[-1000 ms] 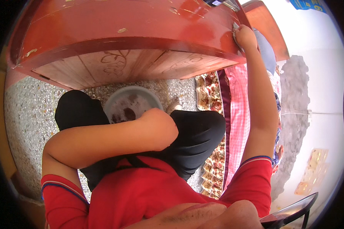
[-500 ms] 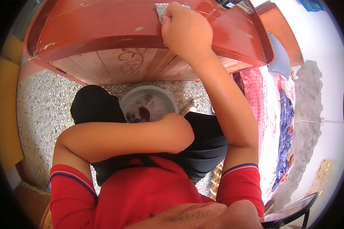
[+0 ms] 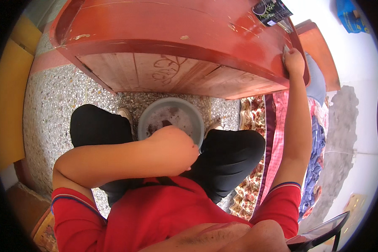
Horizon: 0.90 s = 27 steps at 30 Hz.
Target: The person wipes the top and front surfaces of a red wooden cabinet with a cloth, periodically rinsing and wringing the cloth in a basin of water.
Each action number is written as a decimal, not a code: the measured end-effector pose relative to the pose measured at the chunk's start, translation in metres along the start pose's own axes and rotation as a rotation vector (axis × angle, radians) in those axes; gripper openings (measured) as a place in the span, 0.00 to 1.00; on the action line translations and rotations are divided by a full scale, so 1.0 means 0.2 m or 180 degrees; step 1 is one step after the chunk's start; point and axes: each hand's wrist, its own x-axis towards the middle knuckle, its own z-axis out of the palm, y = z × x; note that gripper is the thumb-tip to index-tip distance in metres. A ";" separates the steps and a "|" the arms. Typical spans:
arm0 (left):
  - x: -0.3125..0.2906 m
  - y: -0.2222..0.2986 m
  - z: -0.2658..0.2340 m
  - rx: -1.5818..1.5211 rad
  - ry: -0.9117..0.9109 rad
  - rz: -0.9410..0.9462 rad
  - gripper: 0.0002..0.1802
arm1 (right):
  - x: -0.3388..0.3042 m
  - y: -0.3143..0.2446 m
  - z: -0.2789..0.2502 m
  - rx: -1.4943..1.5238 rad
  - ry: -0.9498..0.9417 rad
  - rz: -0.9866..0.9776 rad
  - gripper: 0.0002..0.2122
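My right hand [image 3: 294,63] reaches out to the right end of the red wooden cabinet top [image 3: 155,25], pressing down just inside its raised rim. A small piece of a grey-white cloth [image 3: 286,49] shows at the fingers; the hand covers the rest. Across my lap lies my left forearm, with my left hand [image 3: 176,149] curled and its back upward, above my thigh and the near side of the basin. Its fingers are mostly hidden underneath. On the floor between my feet stands a round grey basin [image 3: 143,122] of cloudy, sudsy water with something dark in it.
A dark printed packet [image 3: 268,11] lies on the cabinet's far right. Beside my right arm is a bed with a pink checked sheet [image 3: 277,126] and blue crumpled fabric [image 3: 316,143]. A yellow panel [image 3: 12,101] stands at the left, over speckled flooring [image 3: 50,113].
My right hand has slid the cloth from the middle of the cabinet top to its right end. The view has shifted, and my left hand sits slightly further left and lower.
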 end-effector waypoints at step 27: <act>0.04 -0.01 0.00 0.0064 0.0229 0.0354 0.16 | -0.32 -0.70 -0.18 0.0634 -0.0112 -0.0998 0.11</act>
